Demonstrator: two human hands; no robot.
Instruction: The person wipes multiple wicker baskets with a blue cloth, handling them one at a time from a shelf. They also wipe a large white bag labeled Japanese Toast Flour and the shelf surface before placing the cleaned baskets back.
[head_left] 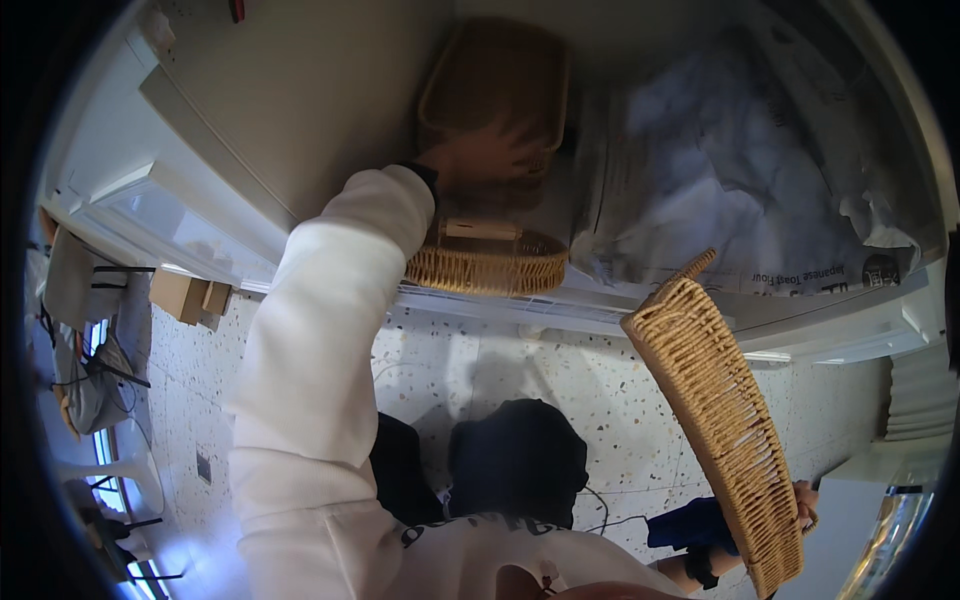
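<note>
Rear basket (490,70) left of the bag (720,180)

Wicker basket (715,420): tan, ribbed weave.
Floor (620,420) is speckled brown and grey on white; sleeve (310,330) is coloured off-white.

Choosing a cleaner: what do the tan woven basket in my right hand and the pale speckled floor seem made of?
The tan woven basket looks like matte plant fibre or imitation, judging by its ropey strands. The pale speckled floor resembles smooth terrazzo or lookalike tile, from its scattered chips.
</note>
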